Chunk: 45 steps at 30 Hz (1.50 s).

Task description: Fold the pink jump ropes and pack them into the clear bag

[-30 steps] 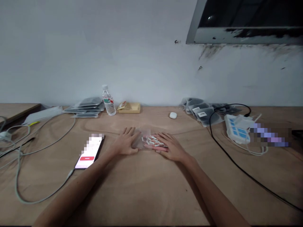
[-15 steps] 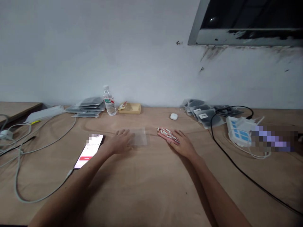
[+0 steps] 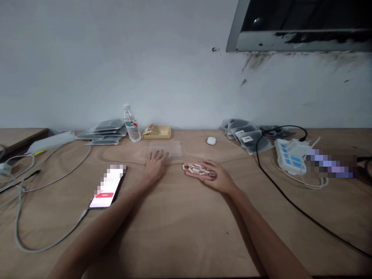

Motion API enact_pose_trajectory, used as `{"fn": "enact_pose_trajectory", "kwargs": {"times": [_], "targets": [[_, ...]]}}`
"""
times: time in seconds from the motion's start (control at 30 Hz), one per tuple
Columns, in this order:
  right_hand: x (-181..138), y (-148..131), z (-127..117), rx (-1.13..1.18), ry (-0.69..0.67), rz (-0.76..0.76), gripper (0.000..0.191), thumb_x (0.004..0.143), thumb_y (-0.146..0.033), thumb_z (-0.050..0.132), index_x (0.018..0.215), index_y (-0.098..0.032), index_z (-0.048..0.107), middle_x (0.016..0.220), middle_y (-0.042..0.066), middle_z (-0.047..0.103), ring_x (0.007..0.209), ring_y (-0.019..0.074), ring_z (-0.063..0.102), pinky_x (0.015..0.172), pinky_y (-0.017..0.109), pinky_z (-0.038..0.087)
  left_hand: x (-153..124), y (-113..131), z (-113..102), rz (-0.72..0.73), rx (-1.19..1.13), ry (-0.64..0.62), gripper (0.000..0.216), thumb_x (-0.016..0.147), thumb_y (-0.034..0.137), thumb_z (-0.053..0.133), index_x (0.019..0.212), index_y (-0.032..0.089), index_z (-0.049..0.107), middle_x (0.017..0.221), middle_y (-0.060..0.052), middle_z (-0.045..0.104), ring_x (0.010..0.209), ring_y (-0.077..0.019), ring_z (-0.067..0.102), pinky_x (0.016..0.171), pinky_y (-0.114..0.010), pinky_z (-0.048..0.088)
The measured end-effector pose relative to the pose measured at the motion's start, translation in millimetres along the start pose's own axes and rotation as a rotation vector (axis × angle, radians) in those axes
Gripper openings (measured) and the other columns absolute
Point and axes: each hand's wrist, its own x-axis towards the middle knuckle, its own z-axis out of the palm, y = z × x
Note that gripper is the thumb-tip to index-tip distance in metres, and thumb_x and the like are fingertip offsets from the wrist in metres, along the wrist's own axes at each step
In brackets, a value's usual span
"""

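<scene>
My left hand (image 3: 157,162) lies flat on the table with its fingers apart. Its fingertips reach the near edge of a flat, clear plastic bag (image 3: 173,148); whether they press on it I cannot tell. To the right, my right hand (image 3: 219,176) is curled round a small pink item with white, stick-like marks or pieces (image 3: 195,170). Thumb and fingers grip it from its right side, and its exact kind is unclear. A white earbud case (image 3: 211,140) rests beyond the right hand.
A lit phone (image 3: 107,188) on a cable lies left. Along the wall stand a water bottle (image 3: 132,124), a yellow tray (image 3: 162,132) and bagged dark items (image 3: 101,131), with more bags (image 3: 247,135) on the right. A black cable (image 3: 279,201) curves past a power strip (image 3: 290,157).
The clear bag has slid away toward the wall, and my left hand has turned to point forward. My right hand has shifted slightly left with the pink-and-white item.
</scene>
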Motion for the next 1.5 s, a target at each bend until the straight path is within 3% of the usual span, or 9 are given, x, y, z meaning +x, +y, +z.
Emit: {"fn": "enact_pose_trajectory", "kwargs": {"times": [0.1, 0.23, 0.4, 0.5, 0.7, 0.9, 1.1, 1.27, 1.5], "targets": [[1.1, -26.3, 14.1, 0.011, -0.06, -0.118, 0.053, 0.081, -0.039, 0.072, 0.133, -0.029, 0.064, 0.137, 0.009, 0.064, 0.124, 0.0329, 0.06, 0.106, 0.051, 0.049, 14.3, 6.7, -0.5, 0.04, -0.06, 0.007, 0.057, 0.095, 0.015, 0.039, 0.152, 0.023, 0.04, 0.154, -0.013, 0.047, 0.144, -0.0319, 0.038, 0.116, -0.06, 0.027], [9.8, -56.0, 34.7, 0.0, -0.098, -0.171, 0.055, 0.084, -0.038, 0.07, 0.137, -0.028, 0.059, 0.139, 0.009, 0.062, 0.128, 0.0317, 0.056, 0.108, 0.051, 0.045, 11.5, 19.1, -11.1, 0.018, -0.093, 0.155, 0.049, 0.103, 0.034, 0.035, 0.15, 0.022, 0.042, 0.154, -0.015, 0.046, 0.15, -0.0372, 0.025, 0.117, -0.068, 0.018], [28.4, -62.0, 53.1, -0.001, -0.082, -0.179, 0.048, 0.084, -0.032, 0.068, 0.131, -0.023, 0.064, 0.137, 0.013, 0.062, 0.127, 0.0331, 0.055, 0.111, 0.054, 0.04, -20.9, 29.5, -24.9, 0.354, -0.354, -0.056, 0.05, 0.106, 0.043, 0.03, 0.15, 0.021, 0.041, 0.15, -0.011, 0.05, 0.14, -0.0236, 0.044, 0.116, -0.043, 0.036], [33.3, -59.1, 59.1, 0.076, -0.076, -0.173, 0.042, 0.087, -0.033, 0.065, 0.128, -0.024, 0.065, 0.136, 0.012, 0.063, 0.129, 0.0319, 0.055, 0.111, 0.054, 0.041, -35.5, 29.9, -19.5, 0.338, -0.385, -0.077, 0.055, 0.105, 0.047, 0.035, 0.154, 0.022, 0.036, 0.153, -0.01, 0.046, 0.139, -0.0252, 0.044, 0.115, -0.045, 0.038], [23.7, -44.6, 43.9, 0.112, -0.117, -0.103, 0.062, 0.09, -0.051, 0.067, 0.143, -0.023, 0.054, 0.153, 0.015, 0.048, 0.143, 0.0339, 0.043, 0.116, 0.056, 0.037, -39.8, 29.4, -11.6, 0.299, -0.342, -0.077, 0.056, 0.101, 0.044, 0.045, 0.153, 0.026, 0.037, 0.153, -0.01, 0.046, 0.135, -0.0291, 0.046, 0.112, -0.049, 0.037], [20.3, -36.2, 24.9, 0.087, -0.215, -0.095, 0.084, 0.089, -0.058, 0.066, 0.158, -0.025, 0.032, 0.161, 0.015, 0.038, 0.149, 0.0359, 0.034, 0.117, 0.057, 0.036, -43.1, 31.2, -12.9, 0.254, -0.352, 0.041, 0.044, 0.092, 0.033, 0.055, 0.133, 0.017, 0.055, 0.138, -0.012, 0.058, 0.127, -0.03, 0.05, 0.112, -0.049, 0.038], [17.6, -41.5, 26.6, 0.017, -0.213, -0.158, 0.068, 0.094, -0.054, 0.06, 0.153, -0.022, 0.043, 0.156, 0.015, 0.046, 0.141, 0.0325, 0.047, 0.114, 0.053, 0.041, -46.0, 30.8, -11.8, 0.262, -0.365, 0.074, 0.04, 0.09, 0.026, 0.054, 0.128, 0.014, 0.055, 0.133, -0.014, 0.058, 0.126, -0.0303, 0.049, 0.11, -0.049, 0.039], [14.3, -44.1, 22.7, -0.058, -0.149, -0.091, 0.066, 0.092, -0.057, 0.061, 0.147, -0.023, 0.051, 0.148, 0.014, 0.055, 0.136, 0.0349, 0.051, 0.112, 0.057, 0.042, -45.6, 36.4, -17.1, 0.224, -0.339, 0.033, 0.049, 0.096, 0.044, 0.056, 0.139, 0.021, 0.05, 0.137, -0.012, 0.056, 0.127, -0.0306, 0.048, 0.109, -0.05, 0.041], [8.1, -29.8, 12.6, 0.038, -0.207, -0.079, 0.07, 0.09, -0.055, 0.065, 0.152, -0.027, 0.045, 0.153, 0.011, 0.05, 0.139, 0.0326, 0.049, 0.114, 0.054, 0.041, -46.3, 36.2, -13.4, 0.204, -0.39, 0.016, 0.047, 0.099, 0.043, 0.055, 0.14, 0.022, 0.049, 0.139, -0.011, 0.055, 0.126, -0.0283, 0.049, 0.107, -0.047, 0.044]]}}
